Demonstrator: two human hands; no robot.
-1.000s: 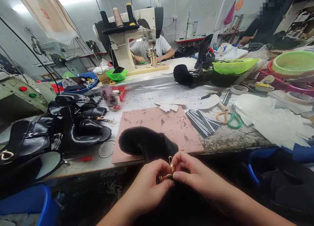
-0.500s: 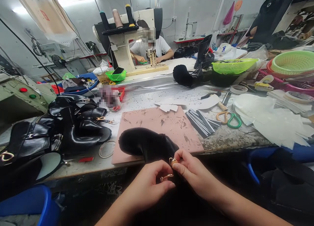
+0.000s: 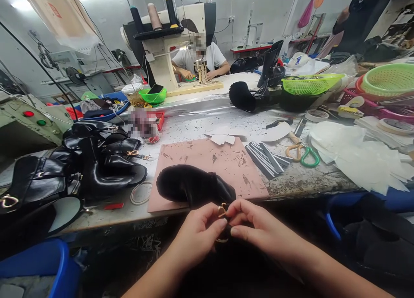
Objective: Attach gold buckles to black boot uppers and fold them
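A black shoe upper, apparently a boot (image 3: 184,186), lies with its toe part on the pink board (image 3: 207,155), and its lower part hangs over the table edge toward me. At its near end, my left hand (image 3: 202,231) pinches a small gold buckle (image 3: 221,211) between thumb and forefinger. My right hand (image 3: 254,224) is close beside it, its fingertips touching the buckle area and its thumb and fingers closed around a dark strap. A second gold piece (image 3: 222,240) shows just below the hands. Most of the strap is lost against the dark background.
Glossy black boots (image 3: 110,168) pile up at left. Grey strips (image 3: 267,160), scissors (image 3: 302,155) and white pieces (image 3: 346,151) lie at right. Green baskets (image 3: 310,84) stand behind. A person (image 3: 210,61) sits beyond the sewing machine (image 3: 161,56). Blue tubs (image 3: 61,263) flank the table's front.
My left hand has moved up and closed on the gold buckle. My right thumb and fingers have let go of the buckle piece and shifted slightly right. The boot's near part has settled lower.
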